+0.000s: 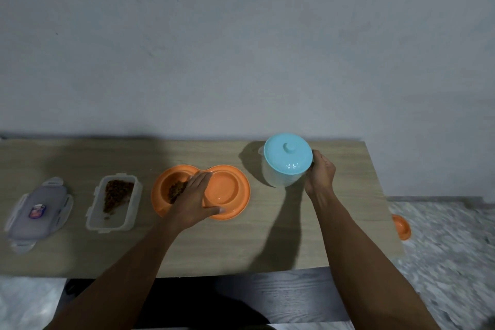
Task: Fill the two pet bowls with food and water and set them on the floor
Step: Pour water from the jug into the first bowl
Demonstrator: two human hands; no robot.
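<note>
Two orange bowls (226, 188), one with kibble (176, 192)

**All set out in a row**

The orange twin bowl (227, 190) sits flat in the middle of the worktop (241, 244). Its left cup holds a small pile of brown food (175, 191). Its right cup shows a smooth orange bottom. Just left lies an open clear box (112, 222) with more brown food in it. To the right stands a clear jug (278, 178) with its blue lid (288, 155) on
</note>
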